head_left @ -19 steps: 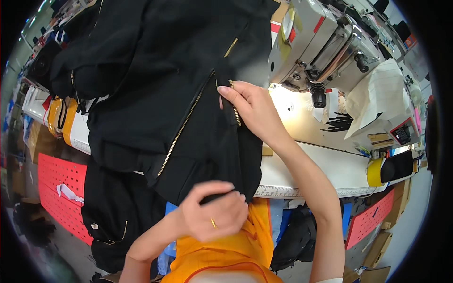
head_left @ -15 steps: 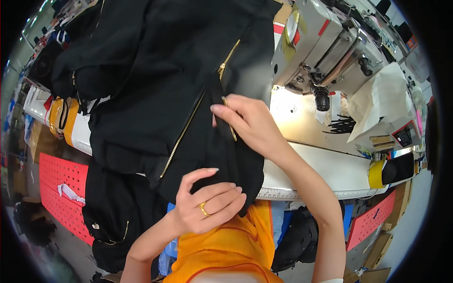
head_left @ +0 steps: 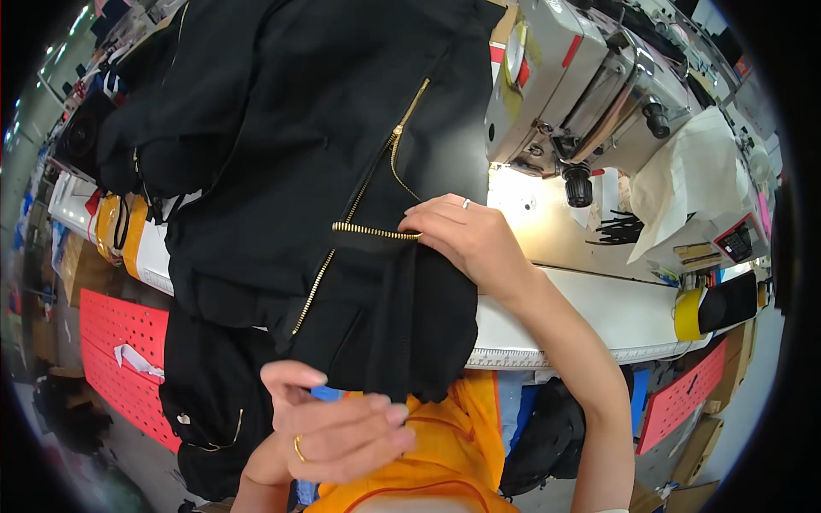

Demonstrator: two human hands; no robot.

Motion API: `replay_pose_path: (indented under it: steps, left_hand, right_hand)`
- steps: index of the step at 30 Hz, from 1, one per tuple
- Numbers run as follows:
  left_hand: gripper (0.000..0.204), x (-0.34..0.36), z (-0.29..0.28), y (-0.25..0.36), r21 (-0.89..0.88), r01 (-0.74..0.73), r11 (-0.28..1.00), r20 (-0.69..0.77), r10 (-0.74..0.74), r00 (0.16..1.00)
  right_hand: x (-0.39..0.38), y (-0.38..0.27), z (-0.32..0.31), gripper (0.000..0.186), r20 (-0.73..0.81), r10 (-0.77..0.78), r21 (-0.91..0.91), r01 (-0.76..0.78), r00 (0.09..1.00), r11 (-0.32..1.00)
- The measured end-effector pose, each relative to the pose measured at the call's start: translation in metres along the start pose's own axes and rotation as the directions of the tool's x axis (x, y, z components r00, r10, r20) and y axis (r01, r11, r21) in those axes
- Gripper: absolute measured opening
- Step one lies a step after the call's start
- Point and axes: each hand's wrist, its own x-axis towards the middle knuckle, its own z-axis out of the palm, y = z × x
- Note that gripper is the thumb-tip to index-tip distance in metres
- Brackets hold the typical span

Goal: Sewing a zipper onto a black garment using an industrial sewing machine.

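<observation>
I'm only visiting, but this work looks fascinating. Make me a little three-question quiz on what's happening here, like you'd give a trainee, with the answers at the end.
1. Which hand has its fingertips at the gold-toothed zipper strip lying crosswise?
2. True or false: the sewing machine stands to the right of the black garment.
3. Fill in: the left hand wears a ring coloured ____.

Key:
1. The right hand.
2. True.
3. Gold.
</observation>
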Motion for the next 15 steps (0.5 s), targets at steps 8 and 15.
replay_pose_path:
  steps: [8,15]
  left_hand:
    - [0.018,0.011,0.045,-0.024,0.066,-0.09,0.994,0.164,0.078,0.983]
    - [0.029,0.022,-0.012,-0.085,-0.094,0.268,0.959,-0.028,-0.271,0.962]
  right_hand:
    - [-0.009,-0.022,-0.002,0.028,0.011,-0.011,0.015,0.011,1.0,1.0]
    - [-0.087,-0.103,-0.031,0.034,-0.144,0.349,-0.026,-0.356,0.926,0.934]
